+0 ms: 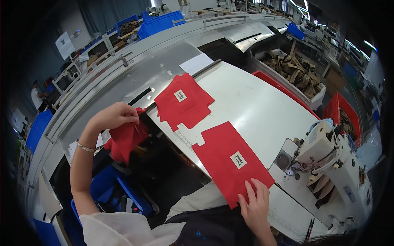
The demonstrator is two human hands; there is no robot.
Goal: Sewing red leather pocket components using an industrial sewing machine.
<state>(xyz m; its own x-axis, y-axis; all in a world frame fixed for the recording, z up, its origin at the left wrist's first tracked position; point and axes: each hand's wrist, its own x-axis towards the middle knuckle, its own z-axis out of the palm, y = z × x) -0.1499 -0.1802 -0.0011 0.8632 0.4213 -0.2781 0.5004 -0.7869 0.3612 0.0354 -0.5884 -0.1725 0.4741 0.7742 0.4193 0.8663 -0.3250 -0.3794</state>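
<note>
My left hand point(120, 113) is raised at the left of the worktable, its fingers pinched on a bundle of red fabric point(125, 143) that hangs below it. My right hand point(254, 203) rests with fingers spread on the lower end of a flat red fabric piece point(223, 147) with a white label, lying on the white worktable point(250, 106). A stack of similar red pieces point(184, 110), also labelled, lies farther back on the table. A white sewing machine point(328, 160) stands just right of the flat piece.
A blue bin point(108, 184) sits low at my left. A white container point(308, 94) of brown strips and red bins point(336, 102) stand at the right. A metal side counter point(160, 59) runs behind the table. Another person point(37, 96) stands at the far left.
</note>
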